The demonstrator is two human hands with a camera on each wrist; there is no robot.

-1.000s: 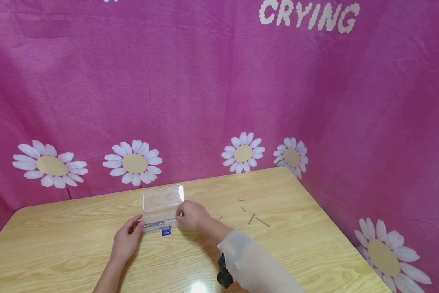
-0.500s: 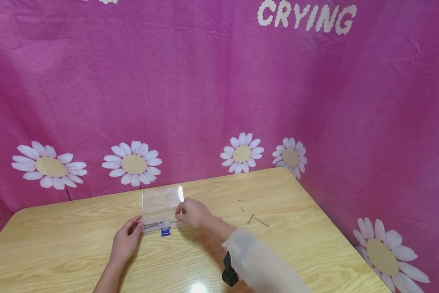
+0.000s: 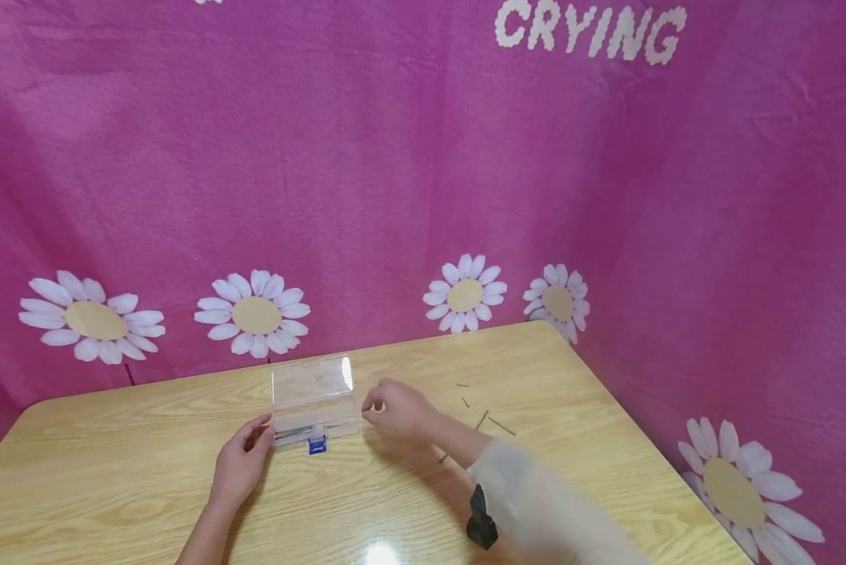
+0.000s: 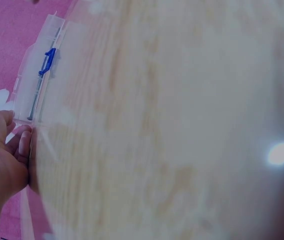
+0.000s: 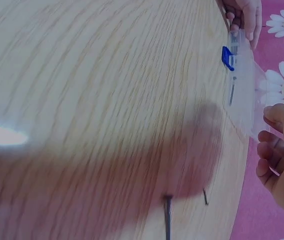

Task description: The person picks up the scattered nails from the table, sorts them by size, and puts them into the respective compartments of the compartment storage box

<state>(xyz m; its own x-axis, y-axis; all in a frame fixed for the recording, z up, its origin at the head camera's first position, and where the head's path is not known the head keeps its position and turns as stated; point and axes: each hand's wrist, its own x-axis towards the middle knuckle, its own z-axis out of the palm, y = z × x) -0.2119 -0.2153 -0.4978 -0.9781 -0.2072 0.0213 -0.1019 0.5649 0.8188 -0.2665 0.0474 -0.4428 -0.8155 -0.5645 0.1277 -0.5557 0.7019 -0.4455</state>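
Observation:
A clear plastic box (image 3: 312, 382) stands on the table with its lid raised at the back and a blue latch (image 3: 317, 445) hanging at its front. Long nails (image 4: 46, 65) lie in its left part, and a shorter nail (image 5: 232, 91) shows further right in the right wrist view. My left hand (image 3: 239, 463) holds the box's left end between thumb and fingers. Just off the box's right end is my right hand (image 3: 399, 408), its fingers loosely bent and a gap showing between thumb and fingertips. Nothing is visible in it.
Several loose nails (image 3: 502, 426) of different lengths lie on the wooden table (image 3: 366, 502) to the right, some close to the right forearm. A pink curtain (image 3: 366, 196) with daisies hangs behind the table and along its right side.
My right hand has drawn back to the right, away from the box's right end. A nail now shows in the box's right part. My left hand stays at the left end.

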